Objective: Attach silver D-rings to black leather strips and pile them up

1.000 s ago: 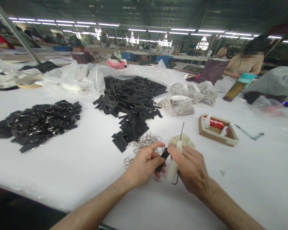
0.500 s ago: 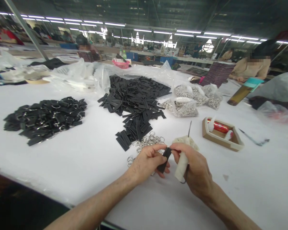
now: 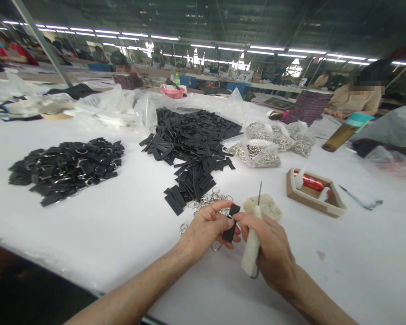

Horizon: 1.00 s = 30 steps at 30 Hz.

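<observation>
My left hand [image 3: 209,225] pinches a short black strip [image 3: 234,210], which stands tilted between thumb and fingers. A bit of metal ring shows at the strip, mostly hidden by my fingertips. My right hand [image 3: 269,241] is closed around a thin-tipped tool [image 3: 251,253] with a pale wrapped handle, its metal tip pointing up and away. The right thumb and forefinger also touch the strip's edge. Loose metal rings [image 3: 214,197] lie just beyond my left hand, beside a pile of black strips [image 3: 192,135]. Behind my right hand is a flat whitish block [image 3: 272,208].
At left is a heap of black strips with rings [image 3: 67,164]. Bags of metal rings [image 3: 264,153], an open cardboard box [image 3: 316,205] with a red tube, a hooked metal tool [image 3: 360,198] and a bottle [image 3: 345,131] are to the right. A person [image 3: 358,97] sits at far right.
The strip's upper end now rises past the ring and my left fingers. My right hand has shifted slightly down and left, with the tool more upright.
</observation>
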Each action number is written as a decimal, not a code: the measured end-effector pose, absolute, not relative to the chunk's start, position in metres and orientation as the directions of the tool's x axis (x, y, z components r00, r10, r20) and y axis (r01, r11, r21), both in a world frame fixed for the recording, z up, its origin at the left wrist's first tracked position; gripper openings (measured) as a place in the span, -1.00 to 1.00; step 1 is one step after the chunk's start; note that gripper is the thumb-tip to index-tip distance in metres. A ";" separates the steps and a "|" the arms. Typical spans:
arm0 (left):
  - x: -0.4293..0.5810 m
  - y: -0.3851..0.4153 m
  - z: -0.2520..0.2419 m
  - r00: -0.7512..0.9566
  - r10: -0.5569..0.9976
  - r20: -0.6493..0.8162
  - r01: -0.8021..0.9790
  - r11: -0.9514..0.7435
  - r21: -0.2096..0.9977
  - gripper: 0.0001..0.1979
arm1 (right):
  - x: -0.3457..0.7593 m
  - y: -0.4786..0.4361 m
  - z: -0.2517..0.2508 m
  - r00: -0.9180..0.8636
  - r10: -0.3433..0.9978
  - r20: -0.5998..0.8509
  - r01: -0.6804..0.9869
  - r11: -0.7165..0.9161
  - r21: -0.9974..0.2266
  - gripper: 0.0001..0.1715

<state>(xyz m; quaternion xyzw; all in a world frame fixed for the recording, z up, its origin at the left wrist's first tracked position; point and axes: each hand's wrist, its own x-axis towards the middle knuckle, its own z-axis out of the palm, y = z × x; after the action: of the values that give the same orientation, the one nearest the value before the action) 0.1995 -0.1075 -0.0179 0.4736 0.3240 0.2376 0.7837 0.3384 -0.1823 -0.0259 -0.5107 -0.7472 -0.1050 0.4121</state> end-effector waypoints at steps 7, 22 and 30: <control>0.198 -0.107 -0.017 0.696 0.650 -0.306 -0.035 0.456 0.889 -0.67 | 0.335 -0.179 -0.022 0.316 0.835 0.450 0.603 0.190 -0.775 -0.90; 0.200 -0.109 -0.016 0.754 0.607 -0.254 -0.051 0.438 0.898 -0.84 | 0.334 -0.178 -0.017 0.313 0.916 0.252 0.534 0.050 -0.844 -0.89; 0.202 -0.108 -0.018 0.584 0.716 -0.383 -0.128 0.547 0.827 -0.80 | 0.337 -0.182 -0.024 0.142 0.821 0.553 0.734 0.287 -0.615 -0.87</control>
<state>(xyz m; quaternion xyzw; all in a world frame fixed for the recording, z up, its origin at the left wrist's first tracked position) 0.2023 -0.1080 -0.0177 0.3955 0.3712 0.2647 0.7973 0.3373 -0.1815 -0.0235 -0.5952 -0.6532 0.0463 0.4658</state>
